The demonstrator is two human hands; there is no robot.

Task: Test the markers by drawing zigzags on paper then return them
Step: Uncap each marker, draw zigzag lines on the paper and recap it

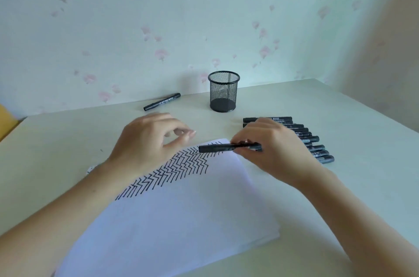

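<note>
A white paper sheet [172,215] lies on the table with rows of black zigzags along its far edge. My right hand [274,149] grips a black marker [217,147] held level above the paper's far corner, its end pointing left. My left hand [147,140] hovers over the paper's far left edge with fingers loosely curled and holds nothing. A row of several black markers [313,140] lies on the table behind my right hand, partly hidden by it. One more black marker [162,101] lies alone near the wall.
A black mesh pen cup [223,91] stands upright at the back of the pale table [351,117], between the lone marker and the row. The flowered wall runs along the table's far edge. A yellow object [5,117] shows at the left edge.
</note>
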